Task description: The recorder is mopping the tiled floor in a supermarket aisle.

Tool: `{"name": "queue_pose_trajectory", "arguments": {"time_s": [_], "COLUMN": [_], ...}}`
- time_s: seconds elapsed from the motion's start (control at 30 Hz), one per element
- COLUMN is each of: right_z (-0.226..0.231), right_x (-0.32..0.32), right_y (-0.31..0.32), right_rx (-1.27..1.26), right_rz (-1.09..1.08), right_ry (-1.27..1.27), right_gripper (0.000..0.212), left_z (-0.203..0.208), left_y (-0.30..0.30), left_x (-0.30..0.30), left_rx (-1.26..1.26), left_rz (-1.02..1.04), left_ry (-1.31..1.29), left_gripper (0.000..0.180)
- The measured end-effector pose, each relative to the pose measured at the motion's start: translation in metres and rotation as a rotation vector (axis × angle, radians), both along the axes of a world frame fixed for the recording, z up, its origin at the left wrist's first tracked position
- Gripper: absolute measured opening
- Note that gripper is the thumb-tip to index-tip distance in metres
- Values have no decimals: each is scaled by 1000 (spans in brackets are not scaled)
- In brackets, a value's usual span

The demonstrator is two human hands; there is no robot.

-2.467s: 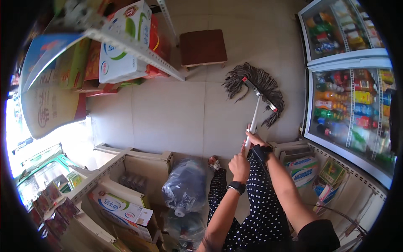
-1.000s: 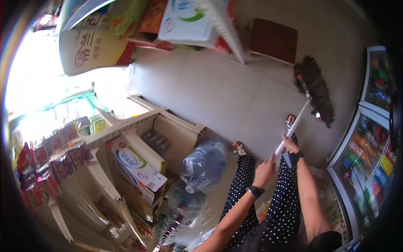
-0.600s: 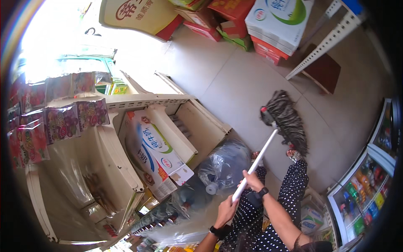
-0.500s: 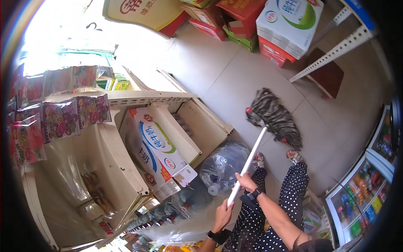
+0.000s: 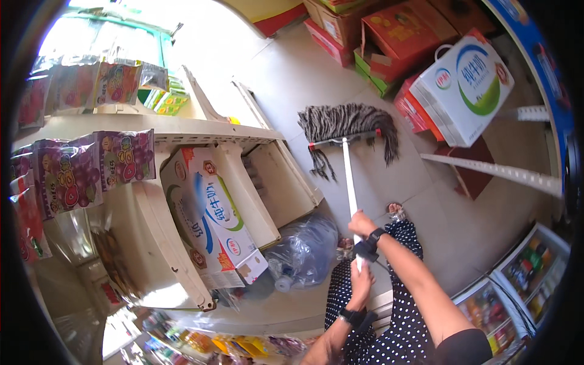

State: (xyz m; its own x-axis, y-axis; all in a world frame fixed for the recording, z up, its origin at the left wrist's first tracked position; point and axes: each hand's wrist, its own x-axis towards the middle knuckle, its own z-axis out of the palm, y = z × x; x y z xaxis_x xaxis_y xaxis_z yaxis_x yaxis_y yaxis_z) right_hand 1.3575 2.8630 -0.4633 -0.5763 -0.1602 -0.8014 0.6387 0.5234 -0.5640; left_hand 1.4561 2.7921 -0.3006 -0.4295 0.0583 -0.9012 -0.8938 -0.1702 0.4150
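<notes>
A mop with a dark grey string head [image 5: 344, 121] lies on the tiled floor in front of me, its white handle [image 5: 348, 176] running back toward my body. My right hand [image 5: 363, 224] is wrapped round the handle partway along it. Lower down, my left hand [image 5: 361, 281] grips the handle close to its near end. Red clips mark both ends of the bar that carries the strings. Some strands trail toward me at the left of the bar. A dark band sits on each wrist.
On the left stands a cream shelf unit [image 5: 213, 131] with hanging snack packets [image 5: 125, 161] and a white milk carton [image 5: 213, 219]. Beside it lies a clear plastic water bottle [image 5: 304, 249]. Stacked boxes [image 5: 401, 36] and a white carton [image 5: 465, 91] stand far right; glass-fronted drinks coolers [image 5: 523, 274] are near right.
The mop head has moved forward and to the left, and its bar has turned more crosswise. Both hands still grip the handle. My view has shifted, and my feet appear in different places.
</notes>
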Motion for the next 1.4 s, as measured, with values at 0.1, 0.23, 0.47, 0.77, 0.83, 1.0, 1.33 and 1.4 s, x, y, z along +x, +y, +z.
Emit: {"name": "queue_pose_trajectory", "arguments": {"time_s": [0.1,0.23,0.47,0.77,0.83,1.0,1.33,1.4], "right_z": [-18,7,8,-11,-22,-31,-9,-17], "right_x": [-40,-93,-139,-296,-324,-401,-528,-548], "right_y": [63,93,90,42,30,18,51,58], "right_rx": [118,169,151,46,85,50,161,169], "right_rz": [64,139,226,212,189,136,152,169], "right_ry": [87,83,-2,-65,-32,-54,-2,-20], "right_gripper": [54,40,54,58,61,59,38,38], "left_z": [-21,-26,-34,-43,-43,-45,-54,-58], "left_y": [73,118,124,67,54,38,78,85], "left_x": [-27,-59,-98,-246,-280,-359,-482,-502], "left_rx": [156,221,106,47,39,56,129,145], "left_rz": [190,393,507,478,461,429,393,391], "left_ry": [35,70,89,166,154,157,37,19], "left_gripper": [15,18,20,19,19,19,23,23]}}
